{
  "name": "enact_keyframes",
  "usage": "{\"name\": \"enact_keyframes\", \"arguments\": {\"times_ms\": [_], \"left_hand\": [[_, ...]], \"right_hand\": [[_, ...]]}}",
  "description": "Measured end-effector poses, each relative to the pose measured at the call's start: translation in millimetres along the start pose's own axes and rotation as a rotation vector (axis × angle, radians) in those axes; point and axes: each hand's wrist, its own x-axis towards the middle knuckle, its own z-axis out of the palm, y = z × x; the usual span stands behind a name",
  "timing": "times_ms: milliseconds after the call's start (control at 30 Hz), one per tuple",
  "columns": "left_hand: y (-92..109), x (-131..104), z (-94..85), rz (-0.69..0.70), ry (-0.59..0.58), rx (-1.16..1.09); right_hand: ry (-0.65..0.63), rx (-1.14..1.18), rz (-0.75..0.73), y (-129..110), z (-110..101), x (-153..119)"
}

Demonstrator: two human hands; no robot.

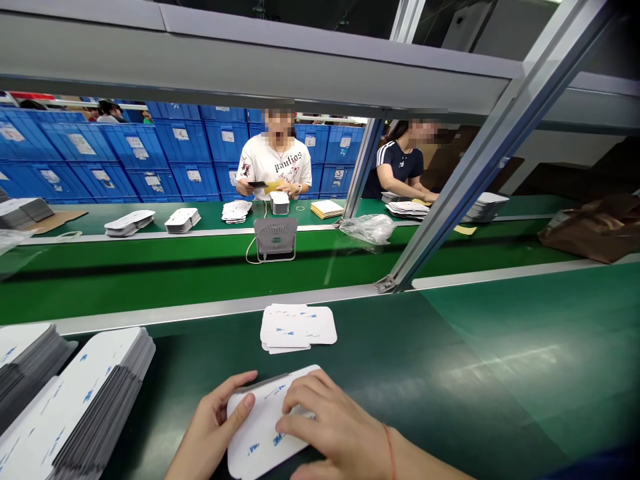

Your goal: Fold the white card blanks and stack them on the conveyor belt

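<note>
A white rounded card with blue print [257, 437] lies tilted at the bottom centre, a dark layer showing along its upper edge. My left hand [217, 417] grips its left end, thumb on top and fingers behind the far edge. Over the card's right part is my right hand [330, 417], palm down with curled fingers touching the white face; whether they pinch anything is hidden. Just beyond, a few similar white cards [297, 327] lie overlapped on the green table [400, 380].
Tall stacks of cards [100, 393] stand at the left. Past the metal rail [200, 308] runs a green belt with a small fan [276, 239]. A slanted metal post [465, 160] rises at the right. Two people sit opposite, among card piles and a plastic bag [367, 228].
</note>
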Motion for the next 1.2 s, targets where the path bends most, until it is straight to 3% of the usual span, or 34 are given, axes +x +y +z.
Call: {"name": "enact_keyframes", "arguments": {"times_ms": [133, 267, 500, 767, 833, 933, 1000, 1100, 1200], "left_hand": [[-8, 3, -1.4, 0.038, 0.006, 0.096], [-1, 2, -0.1, 0.024, 0.042, 0.118], [4, 0, 2.5, 0.042, 0.016, 0.14], [10, -8, 11.2, 0.13, 0.19, 0.135], [11, -11, 7.5, 0.171, 0.217, 0.151], [5, -13, 0.5, 0.29, 0.232, 0.184], [-2, -14, -0.7, 0.383, 0.203, 0.171], [-9, -15, 6.7, 0.418, 0.195, 0.105], [-6, -20, 20.1, 0.349, 0.254, -0.013]], "right_hand": [[-0.019, -0.12, 0.002, -1, 18, -5], [0.011, -0.16, -0.024, -2, 26, -7], [0.193, -0.249, -0.131, -3, 35, -4], [0.24, -0.157, -0.128, -5, 30, -2], [0.328, -0.084, -0.033, -3, 23, -6], [0.53, 0.139, 0.308, 1, 17, -14], [0.582, 0.408, 0.51, 4, 18, -16], [0.527, 0.784, 0.599, 5, 24, -14], [0.5, 0.94, 0.599, 1, 28, -10]]}}
